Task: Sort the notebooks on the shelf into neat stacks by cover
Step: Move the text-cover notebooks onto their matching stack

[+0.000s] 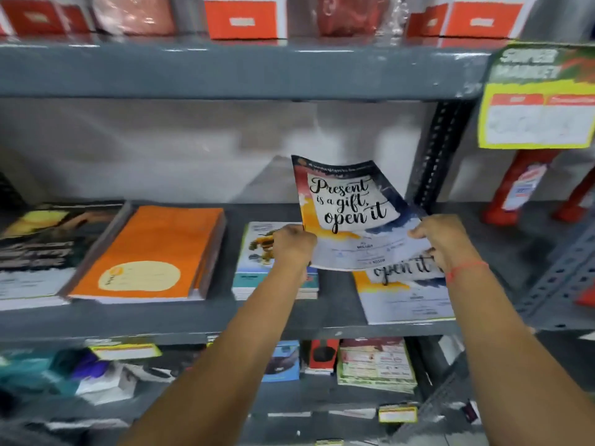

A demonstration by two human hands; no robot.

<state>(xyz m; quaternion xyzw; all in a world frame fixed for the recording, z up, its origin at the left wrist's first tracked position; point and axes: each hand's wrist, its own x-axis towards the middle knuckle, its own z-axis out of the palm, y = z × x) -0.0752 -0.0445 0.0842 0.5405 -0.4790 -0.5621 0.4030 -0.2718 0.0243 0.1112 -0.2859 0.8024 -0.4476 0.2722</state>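
Observation:
Both hands hold one notebook printed "Present is a gift, open it", tilted up above the grey shelf. My left hand grips its lower left edge, my right hand its lower right corner. Beneath it lies a stack with the same cover at the shelf's right end. To the left sit a stack with a cartoon cover, an orange-cover stack and a dark-cover stack.
A perforated upright post stands right behind the held notebook. A yellow price sign hangs at upper right. Red-and-white boxes fill the shelf above. Mixed books and packets lie on the shelf below.

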